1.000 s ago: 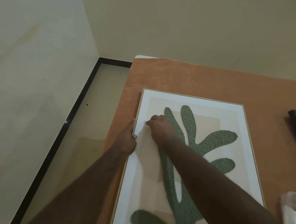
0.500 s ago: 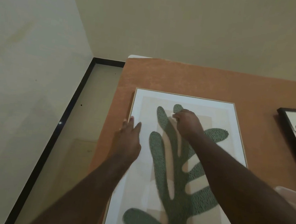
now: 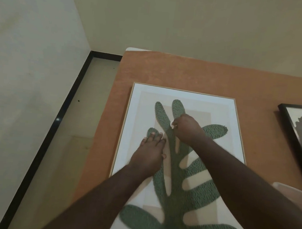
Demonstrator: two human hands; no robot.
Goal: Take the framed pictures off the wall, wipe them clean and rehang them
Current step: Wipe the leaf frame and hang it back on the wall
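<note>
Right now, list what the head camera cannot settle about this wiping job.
- Wipe in the right hand: only a white scrap shows; the closed fingers hide the rest.
- Leaf picture: its near end is cut off by the bottom edge and covered by both forearms.
- Black-framed picture: cut off by the right edge.
- Clear plastic container: blurred, contents unreadable.
- Left hand: flat, hiding the glass beneath.

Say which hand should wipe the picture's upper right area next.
Right. The right hand is closed on a small white wipe near the top of the leaf picture, closer to that area. The left hand lies flat on the glass, probably bracing it.
</note>
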